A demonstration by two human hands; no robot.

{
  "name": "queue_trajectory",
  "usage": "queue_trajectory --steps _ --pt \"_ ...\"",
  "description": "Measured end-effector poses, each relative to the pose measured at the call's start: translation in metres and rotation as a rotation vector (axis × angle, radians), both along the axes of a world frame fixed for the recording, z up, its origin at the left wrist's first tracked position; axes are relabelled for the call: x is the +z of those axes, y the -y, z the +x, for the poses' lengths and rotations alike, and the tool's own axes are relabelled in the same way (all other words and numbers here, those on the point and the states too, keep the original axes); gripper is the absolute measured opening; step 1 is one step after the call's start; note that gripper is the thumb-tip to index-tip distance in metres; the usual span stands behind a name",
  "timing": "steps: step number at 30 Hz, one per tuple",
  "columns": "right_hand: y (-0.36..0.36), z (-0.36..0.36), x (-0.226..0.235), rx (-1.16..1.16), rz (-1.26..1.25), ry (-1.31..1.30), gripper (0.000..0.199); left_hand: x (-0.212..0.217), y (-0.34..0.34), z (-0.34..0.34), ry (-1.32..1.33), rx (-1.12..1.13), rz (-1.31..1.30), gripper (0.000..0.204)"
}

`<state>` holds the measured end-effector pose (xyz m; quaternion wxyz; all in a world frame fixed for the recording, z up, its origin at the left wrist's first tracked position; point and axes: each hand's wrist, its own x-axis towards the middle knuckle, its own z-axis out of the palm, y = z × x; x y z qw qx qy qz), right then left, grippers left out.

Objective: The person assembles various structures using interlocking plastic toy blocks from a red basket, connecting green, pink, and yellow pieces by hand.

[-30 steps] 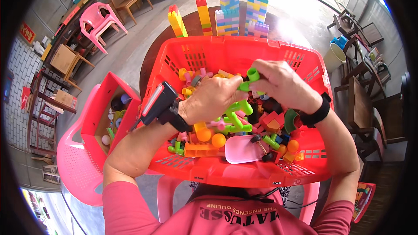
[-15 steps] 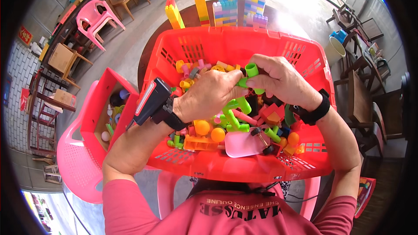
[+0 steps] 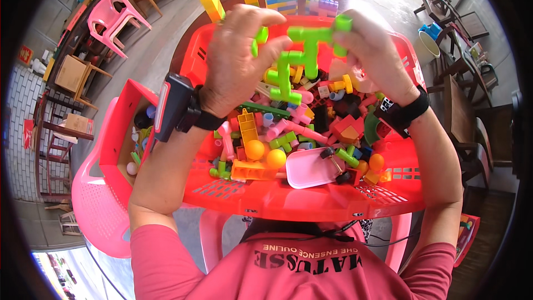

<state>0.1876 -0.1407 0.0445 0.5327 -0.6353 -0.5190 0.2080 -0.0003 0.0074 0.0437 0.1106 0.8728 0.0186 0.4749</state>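
The right hand, toward 1 o'clock, was clamped on the green pipe structure, which was above the red basket, toward 12 o'clock. At 11 o'clock, the left hand had thumb and forefinger apart; whether it gripped the small green piece there, I could not tell.

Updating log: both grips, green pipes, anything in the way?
Left grip: green piece. Right grip: joined green pipes, above loose toys in red basket. Nothing visibly blocking.
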Motion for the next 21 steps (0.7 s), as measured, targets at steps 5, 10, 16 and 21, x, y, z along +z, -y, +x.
queue_trajectory --steps 5,10,16,21 --pt "0.001 0.013 0.004 -0.087 0.102 -0.079 0.026 -0.003 -0.007 -0.007 0.001 -0.047 -0.116 0.02" --pt "0.002 0.013 0.001 -0.047 0.043 -0.141 0.023 -0.025 -0.011 0.001 -0.214 0.01 -0.377 0.046" --pt "-0.006 0.01 -0.008 -0.013 0.036 -0.215 0.022 -0.037 -0.027 0.001 -0.327 -0.059 -0.747 0.055" --pt "-0.005 0.013 -0.01 -0.014 0.007 -0.265 0.023 -0.037 -0.027 0.0 -0.309 -0.189 -0.968 0.052"
